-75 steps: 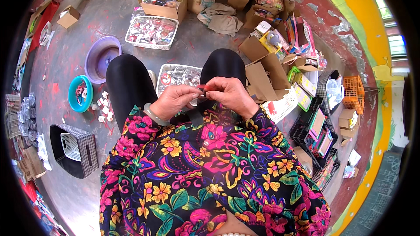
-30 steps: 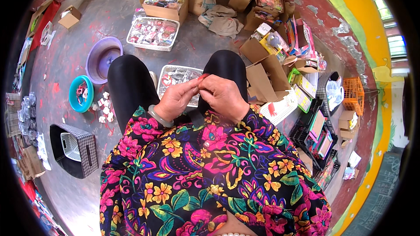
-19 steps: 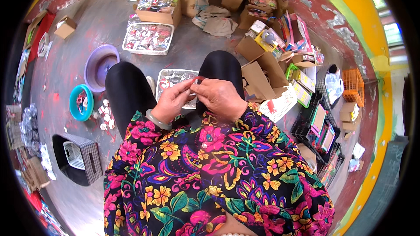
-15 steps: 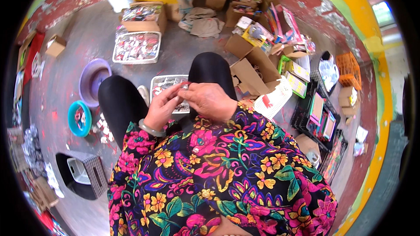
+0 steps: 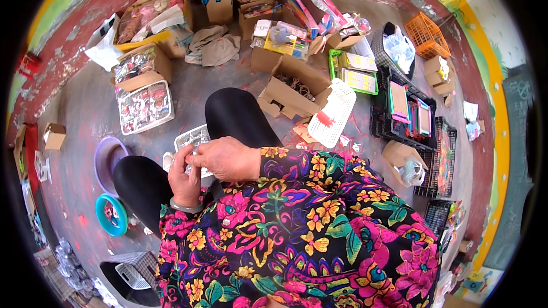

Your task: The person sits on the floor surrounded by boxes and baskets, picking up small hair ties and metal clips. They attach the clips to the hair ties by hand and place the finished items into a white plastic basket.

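Between my knees, my left hand [image 5: 184, 184] and my right hand [image 5: 229, 158] meet at the fingertips. The left fingers are pinched together, and the right thumb and fingers are closed against them. Whatever they hold is too small or hidden to make out. Just beyond and partly under them is a white divided tray [image 5: 181, 140] on the floor, its contents mostly covered by my hands and knee. A bangle [image 5: 185, 207] circles my left wrist.
Purple [image 5: 103, 166] and teal [image 5: 101, 210] basins stand at left. Ahead is a white basket [image 5: 170, 104] of small packets beside cardboard boxes. On the right are an opened carton [image 5: 285, 96], a white perforated basket [image 5: 342, 100] with a red piece, and black crates [image 5: 383, 132].
The view has swung to the right, shifting the room leftward in the picture. My hands remain together at the fingertips, with the left hand now more upright.
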`<state>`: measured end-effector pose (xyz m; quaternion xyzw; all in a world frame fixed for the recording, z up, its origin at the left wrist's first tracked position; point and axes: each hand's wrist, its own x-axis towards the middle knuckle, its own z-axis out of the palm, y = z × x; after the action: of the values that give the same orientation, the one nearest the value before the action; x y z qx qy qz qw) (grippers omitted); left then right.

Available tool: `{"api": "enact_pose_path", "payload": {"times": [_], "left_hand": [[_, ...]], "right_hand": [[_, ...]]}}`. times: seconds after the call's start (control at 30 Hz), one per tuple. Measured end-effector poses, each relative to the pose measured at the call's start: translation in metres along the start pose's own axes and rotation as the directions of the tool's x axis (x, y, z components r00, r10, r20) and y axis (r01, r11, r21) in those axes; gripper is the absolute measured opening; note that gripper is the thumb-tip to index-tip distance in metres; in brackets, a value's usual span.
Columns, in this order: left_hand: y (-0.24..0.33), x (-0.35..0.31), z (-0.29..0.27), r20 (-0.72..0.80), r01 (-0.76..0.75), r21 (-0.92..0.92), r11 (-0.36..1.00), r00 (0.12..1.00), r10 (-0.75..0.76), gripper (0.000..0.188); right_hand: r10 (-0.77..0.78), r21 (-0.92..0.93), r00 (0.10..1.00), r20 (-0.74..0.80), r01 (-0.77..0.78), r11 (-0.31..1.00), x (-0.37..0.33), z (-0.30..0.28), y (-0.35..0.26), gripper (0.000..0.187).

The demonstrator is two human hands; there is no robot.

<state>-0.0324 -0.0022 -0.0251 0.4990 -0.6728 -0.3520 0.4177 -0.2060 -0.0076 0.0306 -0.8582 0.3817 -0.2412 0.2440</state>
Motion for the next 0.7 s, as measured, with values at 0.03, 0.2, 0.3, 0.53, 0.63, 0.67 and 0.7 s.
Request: {"api": "enact_pose_path", "payload": {"times": [0.03,0.2,0.3,0.53,0.63,0.67,0.7], "left_hand": [[-0.003,0.000,0.000,0.000,-0.022,0.028,0.999,1.000,0.022,0.023],[0.004,0.001,0.007,0.011,-0.024,-0.033,0.999,1.000,0.024,0.020],[0.001,0.001,0.007,0.050,0.167,-0.331,0.929,0.986,-0.160,0.020],[-0.018,0.001,-0.003,0.087,0.335,-0.491,0.805,0.938,-0.337,0.018],[-0.016,0.005,0.003,0.119,0.390,-0.545,0.742,0.912,-0.391,0.017],[-0.015,0.006,0.005,0.132,0.403,-0.554,0.728,0.906,-0.401,0.017],[-0.013,0.007,0.006,0.131,0.412,-0.554,0.723,0.901,-0.412,0.017]], "right_hand": [[0.000,0.002,1.000,0.005,0.000,1.000,-0.001,0.000,0.000,0.026],[0.007,0.035,0.999,0.043,-0.009,0.999,-0.006,-0.005,0.003,0.025],[-0.022,0.161,1.000,-0.008,0.023,0.987,-0.011,-0.016,0.006,0.020],[0.209,0.006,0.773,-0.599,-0.256,0.967,-0.057,-0.101,0.126,0.015],[0.587,-0.282,0.726,-0.357,-0.683,0.673,-0.097,-0.126,0.204,0.021],[0.655,-0.348,0.696,-0.293,-0.716,0.605,-0.114,-0.121,0.231,0.019],[0.755,-0.438,0.639,-0.147,-0.726,0.530,-0.119,-0.116,0.244,0.021]]}}
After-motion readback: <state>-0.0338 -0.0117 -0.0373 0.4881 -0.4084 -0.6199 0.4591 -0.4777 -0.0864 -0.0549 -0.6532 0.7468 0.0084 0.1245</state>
